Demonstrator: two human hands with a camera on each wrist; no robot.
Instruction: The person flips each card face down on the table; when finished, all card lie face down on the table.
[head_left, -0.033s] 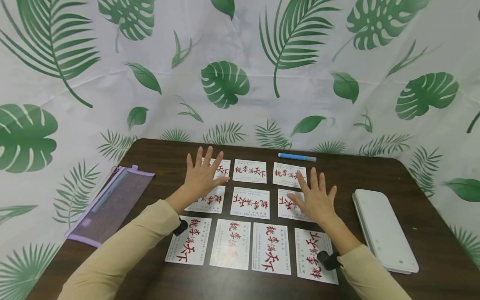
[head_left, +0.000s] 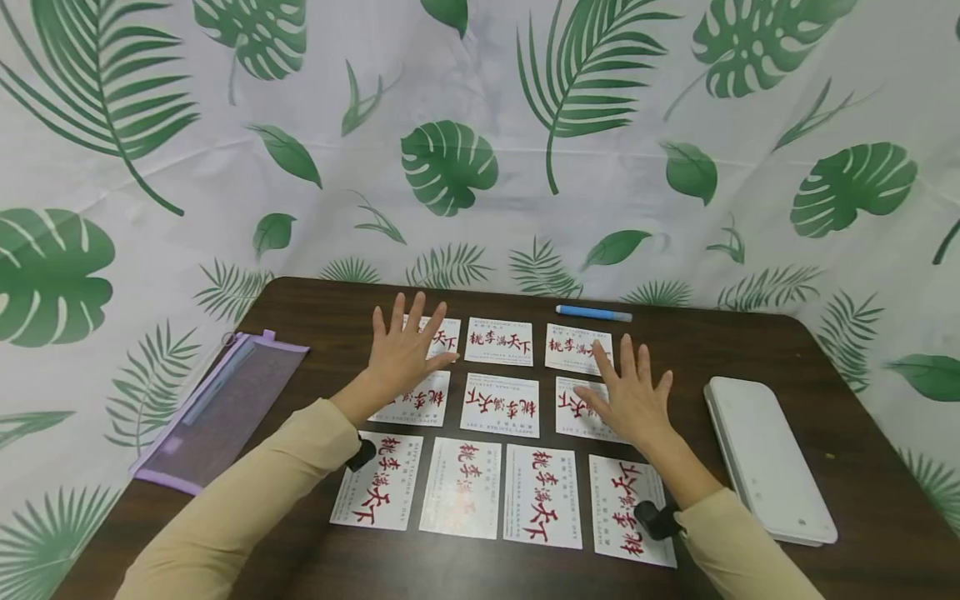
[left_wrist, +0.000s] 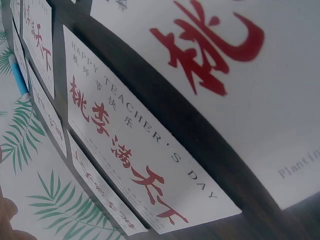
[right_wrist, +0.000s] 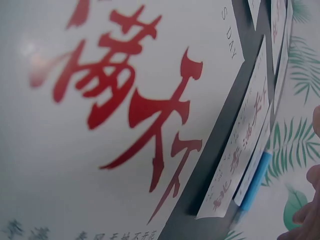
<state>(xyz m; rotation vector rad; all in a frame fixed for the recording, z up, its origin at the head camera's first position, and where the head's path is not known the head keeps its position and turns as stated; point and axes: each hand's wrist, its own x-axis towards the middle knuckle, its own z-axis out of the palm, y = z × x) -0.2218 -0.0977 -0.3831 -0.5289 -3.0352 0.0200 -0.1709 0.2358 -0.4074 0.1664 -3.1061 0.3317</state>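
Several white cards with red Chinese characters and the words "HAPPY TEACHER'S DAY" lie in three rows on the dark table. My left hand [head_left: 401, 354], fingers spread, is over the left cards of the back and middle rows, partly covering them. Likewise spread, my right hand [head_left: 636, 400] overlaps the right card [head_left: 581, 408] of the middle row. Neither hand holds anything; whether they touch the cards I cannot tell. Between them lie a back-row card [head_left: 499, 342] and a middle-row card [head_left: 499, 406]. The wrist views show cards [left_wrist: 135, 140] close up, with fingertips [right_wrist: 312, 200] at the edge.
A blue marker [head_left: 592, 313] lies behind the back row. On the left is a purple-edged mesh zip pouch [head_left: 240, 417] with something long inside. A white case-like box [head_left: 772, 458] lies on the right. Behind the table [head_left: 450, 575] hangs a leaf-print cloth [head_left: 337, 192].
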